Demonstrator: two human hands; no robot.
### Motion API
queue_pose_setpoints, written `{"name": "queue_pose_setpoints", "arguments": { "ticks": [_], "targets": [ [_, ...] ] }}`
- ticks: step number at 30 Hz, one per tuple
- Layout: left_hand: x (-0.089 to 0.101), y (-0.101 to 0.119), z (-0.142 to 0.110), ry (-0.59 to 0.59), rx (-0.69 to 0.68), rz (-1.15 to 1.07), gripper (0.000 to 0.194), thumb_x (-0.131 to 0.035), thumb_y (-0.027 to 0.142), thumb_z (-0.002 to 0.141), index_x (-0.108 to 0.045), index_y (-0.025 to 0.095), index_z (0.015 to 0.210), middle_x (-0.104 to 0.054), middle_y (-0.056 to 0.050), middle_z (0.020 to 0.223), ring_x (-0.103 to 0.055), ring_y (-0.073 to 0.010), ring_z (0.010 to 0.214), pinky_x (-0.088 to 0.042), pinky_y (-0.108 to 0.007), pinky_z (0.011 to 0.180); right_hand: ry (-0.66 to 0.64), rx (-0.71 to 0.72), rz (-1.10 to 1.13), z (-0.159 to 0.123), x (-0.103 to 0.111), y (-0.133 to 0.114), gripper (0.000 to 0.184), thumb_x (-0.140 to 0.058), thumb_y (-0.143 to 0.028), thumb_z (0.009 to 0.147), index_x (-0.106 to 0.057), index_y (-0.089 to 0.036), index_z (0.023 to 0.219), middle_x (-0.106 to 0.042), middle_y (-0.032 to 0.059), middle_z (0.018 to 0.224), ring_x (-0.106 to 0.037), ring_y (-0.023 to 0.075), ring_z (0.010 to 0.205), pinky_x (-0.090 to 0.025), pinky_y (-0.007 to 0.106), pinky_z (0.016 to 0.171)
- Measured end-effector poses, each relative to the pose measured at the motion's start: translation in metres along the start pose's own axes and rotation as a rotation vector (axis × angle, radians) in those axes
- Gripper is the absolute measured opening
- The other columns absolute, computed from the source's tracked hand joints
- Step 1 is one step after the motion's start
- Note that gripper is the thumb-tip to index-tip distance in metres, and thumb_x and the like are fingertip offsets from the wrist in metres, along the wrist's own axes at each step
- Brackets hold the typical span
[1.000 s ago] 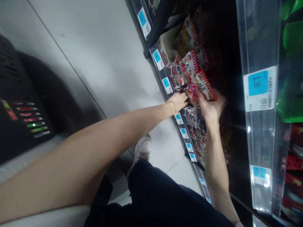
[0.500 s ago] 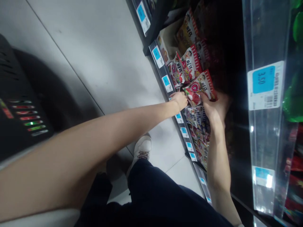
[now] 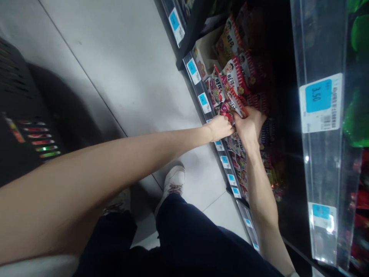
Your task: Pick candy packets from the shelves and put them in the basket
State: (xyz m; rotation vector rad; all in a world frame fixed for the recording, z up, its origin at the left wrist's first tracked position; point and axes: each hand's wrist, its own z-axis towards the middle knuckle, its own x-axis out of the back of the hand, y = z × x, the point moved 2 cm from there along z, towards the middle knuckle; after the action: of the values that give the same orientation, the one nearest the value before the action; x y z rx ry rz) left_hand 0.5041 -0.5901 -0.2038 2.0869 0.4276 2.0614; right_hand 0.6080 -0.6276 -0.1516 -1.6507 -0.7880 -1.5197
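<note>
Both my hands reach down to a low shop shelf [image 3: 201, 92] packed with red and white snack packets [image 3: 230, 77]. My left hand [image 3: 220, 127] is closed, pinching the near edge of one red packet [image 3: 235, 107]. My right hand [image 3: 249, 125] is closed round the same packet from the right side. The packet stands tilted at the front of the row, against the other packets. More packets [image 3: 238, 144] lie under my right wrist.
Blue and white price labels [image 3: 203, 103] run along the shelf edge. A clear plastic shelf front with a 3.50 tag [image 3: 318, 102] juts out at the right, green items [image 3: 357, 115] behind it. My white shoe [image 3: 173, 182] is on the grey tiled floor. A dark basket [image 3: 20, 115] sits left.
The red packet has turned from lying flat and face-up to standing more on edge, drawn closer into both hands. My right hand has moved up and left to it.
</note>
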Motion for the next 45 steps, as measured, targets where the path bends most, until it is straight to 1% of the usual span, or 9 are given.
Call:
{"name": "queue_pose_setpoints", "arguments": {
  "ticks": [3,7,12,17,21,26,31,37,45],
  "targets": [
    [-0.002,-0.002,-0.004,0.013,-0.012,0.017,0.043,-0.042,0.010,0.097,-0.062,0.018,0.134,-0.068,-0.017,0.129,-0.058,-0.0338,0.125,-0.050,-0.041,0.086,-0.044,-0.028,0.050,0.002,0.000,0.002,0.012,-0.064,-0.029,0.085,-0.069,-0.018,0.084,-0.071,0.0110,0.083,-0.063,0.0252,0.077,-0.049,0.037,0.077],
    [-0.005,-0.007,-0.002,0.010,0.001,0.006,0.045,-0.036,0.012,0.099,-0.059,0.018,0.137,-0.064,-0.016,0.135,-0.052,-0.0342,0.130,-0.049,-0.040,0.085,-0.092,-0.019,0.096,0.007,-0.002,0.006,0.015,-0.066,-0.030,0.083,-0.070,-0.017,0.088,-0.072,0.0104,0.082,-0.064,0.0258,0.075,-0.050,0.037,0.074],
    [-0.009,-0.005,0.004,0.017,0.036,-0.015,0.044,-0.035,0.009,0.098,-0.066,0.015,0.129,-0.065,-0.016,0.132,-0.049,-0.0330,0.130,-0.049,-0.043,0.087,-0.051,-0.013,0.077,-0.001,-0.002,0.015,0.019,-0.066,-0.036,0.084,-0.069,-0.018,0.085,-0.072,0.0106,0.081,-0.064,0.0261,0.074,-0.052,0.039,0.075],
    [-0.016,0.002,0.011,-0.018,0.058,0.016,0.041,-0.038,0.009,0.097,-0.074,0.017,0.114,-0.068,-0.015,0.126,-0.049,-0.0341,0.127,-0.047,-0.048,0.091,-0.152,0.014,-0.045,-0.001,-0.003,0.016,0.012,-0.066,-0.030,0.080,-0.069,-0.019,0.081,-0.071,0.0101,0.077,-0.065,0.0280,0.074,-0.054,0.041,0.077],
    [-0.023,-0.013,0.004,0.005,0.002,0.019,0.039,-0.041,0.013,0.097,-0.066,0.017,0.126,-0.068,-0.015,0.124,-0.050,-0.0309,0.126,-0.046,-0.041,0.091,-0.260,0.005,-0.118,0.009,-0.004,0.009,0.022,-0.069,-0.028,0.077,-0.072,-0.016,0.095,-0.071,0.0133,0.085,-0.067,0.0316,0.084,-0.055,0.044,0.081],
    [-0.025,-0.036,-0.016,0.070,-0.111,0.023,0.050,-0.048,0.012,0.092,-0.049,0.018,0.142,-0.062,-0.013,0.131,-0.056,-0.0252,0.120,-0.046,-0.034,0.088,-0.223,0.036,-0.208,0.013,0.002,-0.013,0.049,-0.071,-0.036,0.082,-0.064,-0.014,0.125,-0.069,0.0196,0.109,-0.065,0.0371,0.104,-0.052,0.051,0.093],
    [-0.022,-0.034,-0.015,0.112,-0.075,0.075,0.041,-0.048,0.012,0.091,-0.056,0.009,0.132,-0.065,-0.016,0.126,-0.055,-0.0275,0.123,-0.042,-0.040,0.101,-0.230,0.092,-0.177,0.018,-0.002,-0.022,0.043,-0.061,-0.045,0.092,-0.068,-0.012,0.118,-0.071,0.0213,0.109,-0.065,0.0369,0.106,-0.050,0.048,0.096],
    [-0.022,-0.026,-0.002,0.011,0.028,0.034,0.050,-0.057,0.018,0.086,-0.056,0.006,0.135,-0.059,-0.018,0.137,-0.046,-0.0302,0.134,-0.047,-0.042,0.099,-0.276,0.019,-0.207,0.026,-0.019,-0.006,0.044,-0.061,-0.044,0.093,-0.068,-0.013,0.123,-0.069,0.0216,0.115,-0.063,0.0368,0.111,-0.050,0.048,0.097],
    [-0.016,-0.019,0.004,-0.054,0.058,0.031,0.054,-0.054,0.019,0.083,-0.056,0.011,0.137,-0.058,-0.017,0.139,-0.044,-0.0313,0.134,-0.050,-0.042,0.096,-0.247,-0.016,-0.159,0.019,-0.011,-0.007,0.040,-0.061,-0.041,0.091,-0.072,-0.013,0.118,-0.070,0.0219,0.109,-0.062,0.0389,0.112,-0.050,0.049,0.097]
  ]
}}
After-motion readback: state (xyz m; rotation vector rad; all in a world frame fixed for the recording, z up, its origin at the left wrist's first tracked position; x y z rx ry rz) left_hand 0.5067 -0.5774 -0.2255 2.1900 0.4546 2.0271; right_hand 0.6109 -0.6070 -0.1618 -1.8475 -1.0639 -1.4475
